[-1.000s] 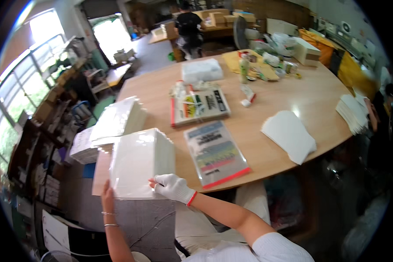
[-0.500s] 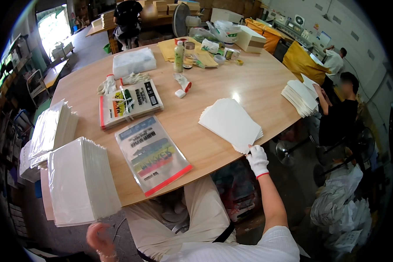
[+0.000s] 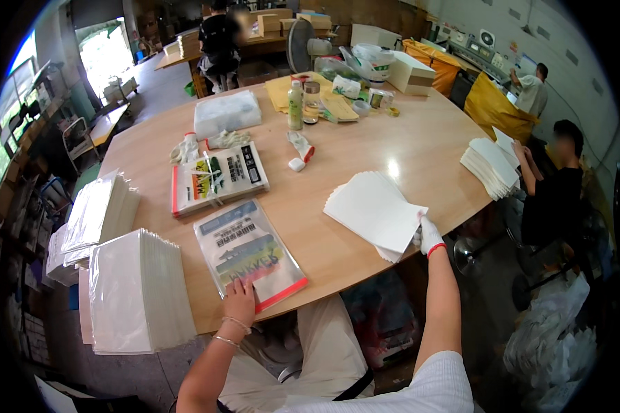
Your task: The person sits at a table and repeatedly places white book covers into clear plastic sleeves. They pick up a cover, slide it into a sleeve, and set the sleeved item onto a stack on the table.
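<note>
My bare left hand (image 3: 239, 300) lies on the lower left edge of a printed clear plastic bag (image 3: 244, 241) with a red strip, its fingers stretched out. Two bracelets circle that wrist. In a white glove with a red cuff, my right hand (image 3: 430, 236) pinches the near right corner of a white sheet (image 3: 393, 219). This sheet is turned askew on a fanned stack of white sheets (image 3: 348, 201). The fingertips are partly hidden by the sheet's corner.
Stacks of filled clear sleeves (image 3: 134, 292) stand at the table's left edge. Beyond the bag lies a bundle of printed bags (image 3: 220, 175), with white gloves (image 3: 184, 149) behind it. A bottle (image 3: 295, 107) and a jar stand farther back. At right, a seated person (image 3: 554, 179) handles paper.
My left hand has come up from below the table edge onto the plastic bag. My right hand has turned a sheet's corner outward from the stack. The whole view has shifted slightly.
</note>
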{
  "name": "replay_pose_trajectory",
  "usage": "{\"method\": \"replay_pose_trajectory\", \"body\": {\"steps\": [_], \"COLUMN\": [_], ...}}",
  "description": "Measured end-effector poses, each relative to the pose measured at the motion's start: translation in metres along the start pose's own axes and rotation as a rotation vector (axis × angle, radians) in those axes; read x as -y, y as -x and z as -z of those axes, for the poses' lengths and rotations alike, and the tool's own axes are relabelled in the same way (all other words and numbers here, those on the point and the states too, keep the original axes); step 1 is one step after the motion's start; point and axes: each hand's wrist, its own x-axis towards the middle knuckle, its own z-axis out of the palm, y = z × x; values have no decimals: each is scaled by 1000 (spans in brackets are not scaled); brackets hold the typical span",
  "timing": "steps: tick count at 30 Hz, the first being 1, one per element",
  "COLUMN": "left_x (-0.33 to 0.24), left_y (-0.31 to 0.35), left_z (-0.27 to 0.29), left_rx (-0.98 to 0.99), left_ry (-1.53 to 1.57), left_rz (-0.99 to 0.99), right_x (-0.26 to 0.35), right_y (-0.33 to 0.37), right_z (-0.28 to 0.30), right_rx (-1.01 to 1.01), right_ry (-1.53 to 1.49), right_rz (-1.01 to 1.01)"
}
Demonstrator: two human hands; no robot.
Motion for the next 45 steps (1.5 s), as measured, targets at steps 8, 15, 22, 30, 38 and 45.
{"method": "replay_pose_trajectory", "body": {"steps": [8, 15, 22, 30, 38, 45], "left_x": [31, 50, 49, 38, -1, -26], "left_y": [-24, -28, 2, 6, 32, 41], "left_z": [-10, -9, 10, 48, 46, 22], "left_rx": [-26, -95, -220, 17, -406, -304], "left_ry": [6, 263, 421, 987, 325, 1322], "left_rz": [-35, 35, 356, 386, 344, 454], "right_x": [-29, -100, -173, -161, -168, -179], "right_y": [87, 237, 245, 288, 305, 304], "right_z": [-19, -52, -76, -104, -123, -116], "right_rx": [152, 605, 414, 281, 273, 202], "right_ry": [90, -64, -332, -362, -413, -476], "right_rz": [397, -62, -55, 49, -163, -276]}}
